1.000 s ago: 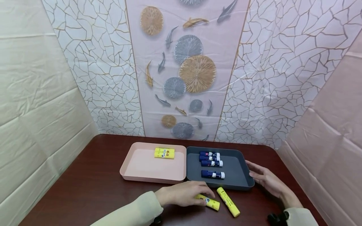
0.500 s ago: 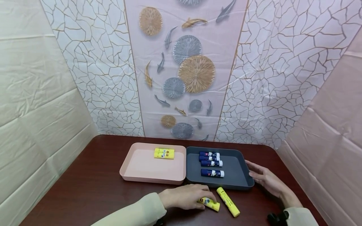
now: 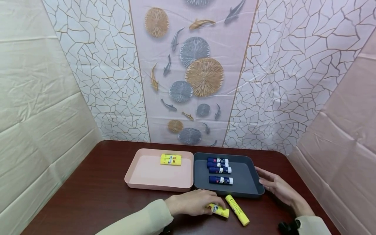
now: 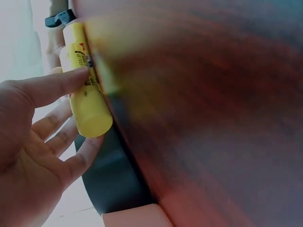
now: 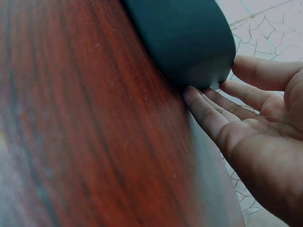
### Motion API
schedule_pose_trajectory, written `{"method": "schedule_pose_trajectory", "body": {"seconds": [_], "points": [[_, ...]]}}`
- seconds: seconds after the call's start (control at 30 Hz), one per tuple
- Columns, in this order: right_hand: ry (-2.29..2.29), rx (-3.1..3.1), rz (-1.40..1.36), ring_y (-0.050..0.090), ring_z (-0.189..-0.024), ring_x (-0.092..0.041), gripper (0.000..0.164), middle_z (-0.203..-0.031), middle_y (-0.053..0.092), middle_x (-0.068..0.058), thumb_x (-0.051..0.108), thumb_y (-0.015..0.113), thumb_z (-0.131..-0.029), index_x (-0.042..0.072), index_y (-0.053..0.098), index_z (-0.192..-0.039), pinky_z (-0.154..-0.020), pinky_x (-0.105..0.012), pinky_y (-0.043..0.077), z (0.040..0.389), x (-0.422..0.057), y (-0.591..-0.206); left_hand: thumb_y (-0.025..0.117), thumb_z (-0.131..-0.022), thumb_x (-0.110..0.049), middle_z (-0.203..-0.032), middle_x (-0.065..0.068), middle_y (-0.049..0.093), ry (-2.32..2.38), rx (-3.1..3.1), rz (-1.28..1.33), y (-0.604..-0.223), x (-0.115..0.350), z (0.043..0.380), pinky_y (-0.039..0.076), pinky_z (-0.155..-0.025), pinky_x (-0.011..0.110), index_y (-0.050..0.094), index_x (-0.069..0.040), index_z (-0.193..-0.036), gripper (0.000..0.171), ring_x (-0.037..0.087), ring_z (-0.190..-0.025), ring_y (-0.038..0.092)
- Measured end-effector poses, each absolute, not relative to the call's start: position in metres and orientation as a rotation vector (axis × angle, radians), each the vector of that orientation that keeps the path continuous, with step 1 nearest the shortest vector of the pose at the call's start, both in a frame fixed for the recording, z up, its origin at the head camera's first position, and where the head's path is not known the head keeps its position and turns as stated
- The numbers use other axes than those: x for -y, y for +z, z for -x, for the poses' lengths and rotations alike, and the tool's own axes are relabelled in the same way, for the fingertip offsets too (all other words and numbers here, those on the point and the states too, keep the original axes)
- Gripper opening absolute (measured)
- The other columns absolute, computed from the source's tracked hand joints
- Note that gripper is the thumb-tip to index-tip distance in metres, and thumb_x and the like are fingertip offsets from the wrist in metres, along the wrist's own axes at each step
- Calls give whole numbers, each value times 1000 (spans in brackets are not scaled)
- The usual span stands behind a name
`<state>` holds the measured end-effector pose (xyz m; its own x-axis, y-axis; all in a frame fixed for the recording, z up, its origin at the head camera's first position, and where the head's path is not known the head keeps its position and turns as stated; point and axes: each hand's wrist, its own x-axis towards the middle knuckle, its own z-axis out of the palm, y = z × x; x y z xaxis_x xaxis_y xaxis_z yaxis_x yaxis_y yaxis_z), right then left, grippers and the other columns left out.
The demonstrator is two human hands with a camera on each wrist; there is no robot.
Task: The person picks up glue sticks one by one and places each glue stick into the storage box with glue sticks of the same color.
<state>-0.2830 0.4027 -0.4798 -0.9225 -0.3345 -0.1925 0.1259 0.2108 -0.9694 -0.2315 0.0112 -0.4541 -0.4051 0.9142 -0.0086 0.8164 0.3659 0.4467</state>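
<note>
My left hand (image 3: pixel 195 202) is in front of the dark grey tray (image 3: pixel 243 174), its thumb and fingers pinching a yellow glue stick (image 3: pixel 220 211). In the left wrist view the thumb lies on the label side of that glue stick (image 4: pixel 91 111), fingers behind it. A second yellow glue stick (image 3: pixel 237 210) lies slanted on the table just to the right. My right hand (image 3: pixel 277 187) touches the grey tray's right end with fairly straight fingers. In the right wrist view those fingertips (image 5: pixel 191 94) rest against the outside of the tray wall (image 5: pixel 194 42).
A pink tray (image 3: pixel 155 178) adjoins the grey one on the left, with two yellow glue sticks (image 3: pixel 171 160) near its back edge. Several blue glue sticks (image 3: pixel 220 169) with white ends lie inside the grey tray. Patterned cloth (image 3: pixel 264 98) walls the dark red table (image 3: pixel 97 195).
My left hand has shifted slightly to the right, with its fingers changing place on the yellow glue stick, so more of the label shows. My right hand and both trays look unmoved.
</note>
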Motion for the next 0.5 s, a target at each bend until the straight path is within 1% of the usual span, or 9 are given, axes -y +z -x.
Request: {"method": "schedule_pose_trajectory", "body": {"seconds": [0.17,0.37,0.5], "points": [[-1754,-2136,203,56,-124,2,74,-170,11,-25,18,57,-108,4,13,-167,-99,-22,50,283,-404,-480,70,-100,-11,-130,-15,64,598,-2364,-1521,-451,-10,232,46,-99,18,63,-28,-139,43,-6,-118,54],[-1758,-2128,208,56,-125,1,74,-170,10,-25,17,56,-109,4,13,-166,-99,-22,50,282,-403,-480,70,-101,-12,-126,-14,64,631,-2371,-1506,-448,-8,233,47,-96,17,63,-29,-139,42,-6,-111,55],[-1762,-2123,209,55,-125,1,74,-171,10,-25,17,56,-108,4,13,-166,-99,-22,50,282,-402,-478,71,-101,-14,-127,-12,65,684,-2391,-1490,-442,-3,236,48,-97,19,64,-28,-139,41,-4,-112,57]]}}
